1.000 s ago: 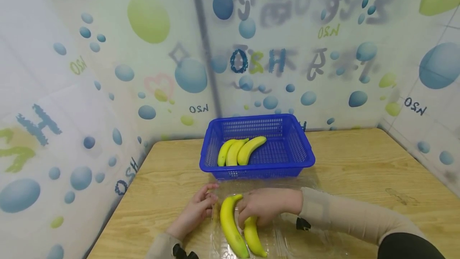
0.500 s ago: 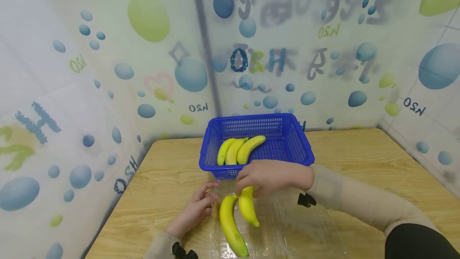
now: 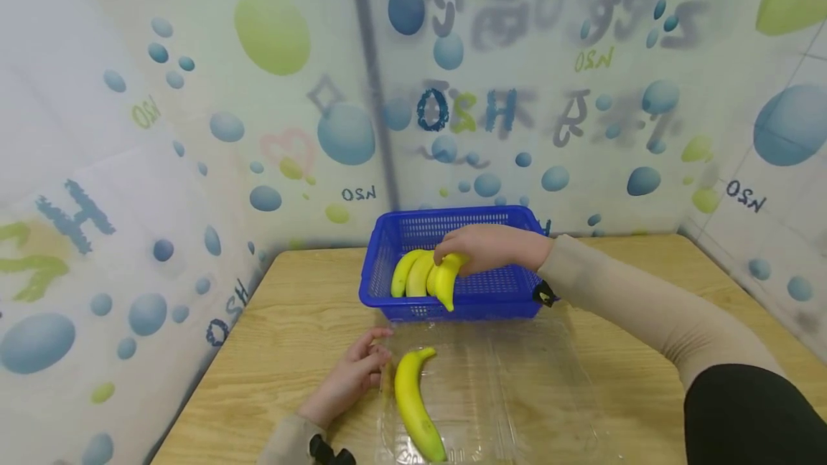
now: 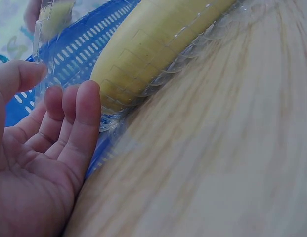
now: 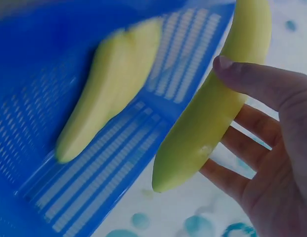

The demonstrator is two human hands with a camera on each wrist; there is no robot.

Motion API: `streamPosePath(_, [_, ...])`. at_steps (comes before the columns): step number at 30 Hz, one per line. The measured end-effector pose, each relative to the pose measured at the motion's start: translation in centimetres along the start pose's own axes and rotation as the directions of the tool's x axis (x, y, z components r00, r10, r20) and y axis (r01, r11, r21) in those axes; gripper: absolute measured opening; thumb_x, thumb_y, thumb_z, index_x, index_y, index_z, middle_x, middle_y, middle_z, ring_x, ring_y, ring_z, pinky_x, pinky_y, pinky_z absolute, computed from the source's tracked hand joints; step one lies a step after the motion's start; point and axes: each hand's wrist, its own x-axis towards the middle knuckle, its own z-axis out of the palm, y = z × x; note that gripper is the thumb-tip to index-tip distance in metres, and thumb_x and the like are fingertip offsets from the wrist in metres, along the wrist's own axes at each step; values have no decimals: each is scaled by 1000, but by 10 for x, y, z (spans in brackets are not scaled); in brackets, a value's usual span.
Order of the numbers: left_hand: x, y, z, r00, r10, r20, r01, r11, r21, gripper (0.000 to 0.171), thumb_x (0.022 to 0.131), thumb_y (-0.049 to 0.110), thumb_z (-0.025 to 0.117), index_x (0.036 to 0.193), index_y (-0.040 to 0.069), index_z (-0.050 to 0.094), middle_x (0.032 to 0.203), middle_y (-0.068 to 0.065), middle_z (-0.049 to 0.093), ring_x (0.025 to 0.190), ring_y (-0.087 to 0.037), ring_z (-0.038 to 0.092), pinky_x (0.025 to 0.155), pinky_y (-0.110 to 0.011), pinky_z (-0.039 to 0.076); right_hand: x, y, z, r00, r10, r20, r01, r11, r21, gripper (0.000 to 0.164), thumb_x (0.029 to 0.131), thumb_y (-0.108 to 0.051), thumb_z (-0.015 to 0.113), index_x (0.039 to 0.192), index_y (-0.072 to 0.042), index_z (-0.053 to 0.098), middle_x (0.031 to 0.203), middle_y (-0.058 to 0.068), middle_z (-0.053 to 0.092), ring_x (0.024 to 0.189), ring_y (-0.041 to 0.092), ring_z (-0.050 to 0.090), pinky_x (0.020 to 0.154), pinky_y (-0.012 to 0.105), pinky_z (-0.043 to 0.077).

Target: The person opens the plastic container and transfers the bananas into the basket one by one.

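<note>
My right hand (image 3: 494, 248) holds a banana (image 3: 447, 282) over the blue basket (image 3: 461, 311). In the right wrist view, thumb and fingers lie on either side of this banana (image 5: 207, 123), beside the basket's open top. Several other bananas (image 3: 416, 273) lie together in the basket's left part. Nearer the body, another banana (image 3: 415, 404) rests in the left half of an opened clear plastic clamshell box (image 3: 461, 379). My left hand (image 3: 349, 382) lies on the table at the box's left edge, fingers loosely bent, fingertips right by the plastic (image 4: 44, 44).
The wooden table (image 3: 310, 307) carries the basket at the back and the clear box in front of it. The box's other half (image 3: 549, 386) spreads out to the right. A wall sheet (image 3: 278, 135) with printed drops stands close behind and beside the table.
My right hand has lifted the banana out of the clear box and carried it forward to over the basket. The left hand and the other banana in the box have stayed put.
</note>
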Motion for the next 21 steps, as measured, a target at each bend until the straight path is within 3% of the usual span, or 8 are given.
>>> streamPosePath(10, [2,-2,-2,1000,6,-12,-6,1000,-1,49,97,10,53,138,-4,30,93,-3,52,72,-7,51,62,-22,48,26,47,18,982,131,136,-134,991,14,33,86,-3,69,117,-14,67,115,0,66,104,19,60,91,34,49])
streamPosePath(21, [1,-3,-1,1000,4,-13,-4,1000,-1,48,97,9,53,138,-3,31,92,-2,52,74,-7,50,61,-21,46,43,68,51,947,176,270,-151,982,-111,30,84,-4,73,112,-14,67,111,3,67,95,20,61,87,36,52])
